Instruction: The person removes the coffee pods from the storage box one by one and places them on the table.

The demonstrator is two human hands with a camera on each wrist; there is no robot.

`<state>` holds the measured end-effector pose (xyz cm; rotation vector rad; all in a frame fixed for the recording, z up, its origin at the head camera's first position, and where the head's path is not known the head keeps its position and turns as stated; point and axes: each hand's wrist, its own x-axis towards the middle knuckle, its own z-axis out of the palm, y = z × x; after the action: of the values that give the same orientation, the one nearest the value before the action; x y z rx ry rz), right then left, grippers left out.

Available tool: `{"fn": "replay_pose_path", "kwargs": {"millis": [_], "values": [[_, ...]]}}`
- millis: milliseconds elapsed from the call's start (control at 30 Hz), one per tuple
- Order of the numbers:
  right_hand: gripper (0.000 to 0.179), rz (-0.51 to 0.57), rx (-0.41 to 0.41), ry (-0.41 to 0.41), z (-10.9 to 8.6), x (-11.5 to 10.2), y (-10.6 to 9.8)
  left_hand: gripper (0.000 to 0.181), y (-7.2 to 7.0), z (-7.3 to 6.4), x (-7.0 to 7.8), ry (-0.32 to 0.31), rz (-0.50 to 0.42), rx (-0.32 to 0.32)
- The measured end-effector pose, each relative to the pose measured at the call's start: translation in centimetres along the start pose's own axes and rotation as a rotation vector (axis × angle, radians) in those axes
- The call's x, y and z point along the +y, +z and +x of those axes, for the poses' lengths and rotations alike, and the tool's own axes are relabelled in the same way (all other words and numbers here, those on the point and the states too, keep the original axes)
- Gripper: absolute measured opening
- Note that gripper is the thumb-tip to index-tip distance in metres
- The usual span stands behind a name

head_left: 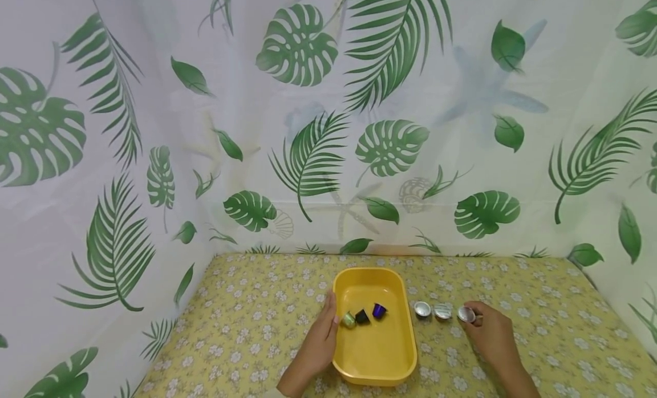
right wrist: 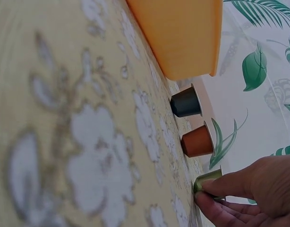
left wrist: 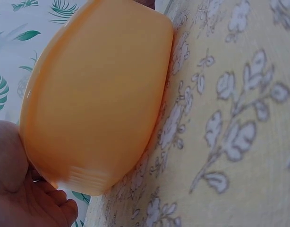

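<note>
A yellow plastic tub (head_left: 377, 352) stands on the table, with a pale green coffee capsule (head_left: 349, 320), a black capsule (head_left: 362, 317) and a dark blue capsule (head_left: 379, 311) lying in it. My left hand (head_left: 319, 338) holds the tub's left side, thumb at the rim and fingers against the outer wall. To the tub's right, my right hand (head_left: 490, 332) pinches a green capsule (right wrist: 208, 182) by its side, foil lid up. This capsule ends a row beside a dark capsule (right wrist: 186, 102) and a reddish-brown capsule (right wrist: 198, 142), both standing lid up.
A yellow flowered cloth (head_left: 246, 312) covers the table. Behind and at the sides hangs a white curtain (head_left: 328, 101) printed with green leaves, meeting the table's back edge.
</note>
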<state>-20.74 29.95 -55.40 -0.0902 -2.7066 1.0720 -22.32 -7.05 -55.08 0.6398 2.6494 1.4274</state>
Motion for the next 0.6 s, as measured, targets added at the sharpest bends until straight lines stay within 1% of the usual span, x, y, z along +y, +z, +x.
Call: {"fn": "replay_pose_path", "kwargs": {"millis": [267, 467, 600], "values": [[0.040, -0.037, -0.007, -0.009, 0.22, 0.13, 0.09, 0.054, 0.05, -0.04, -0.10, 0.013, -0.003, 0.001], [0.041, -0.036, 0.007, -0.028, 0.09, 0.02, 0.15, 0.054, 0.07, -0.05, -0.02, 0.010, -0.005, 0.001], [0.042, -0.025, 0.010, -0.024, 0.04, -0.04, 0.23, 0.054, 0.03, -0.06, 0.03, 0.009, -0.004, 0.006]]}}
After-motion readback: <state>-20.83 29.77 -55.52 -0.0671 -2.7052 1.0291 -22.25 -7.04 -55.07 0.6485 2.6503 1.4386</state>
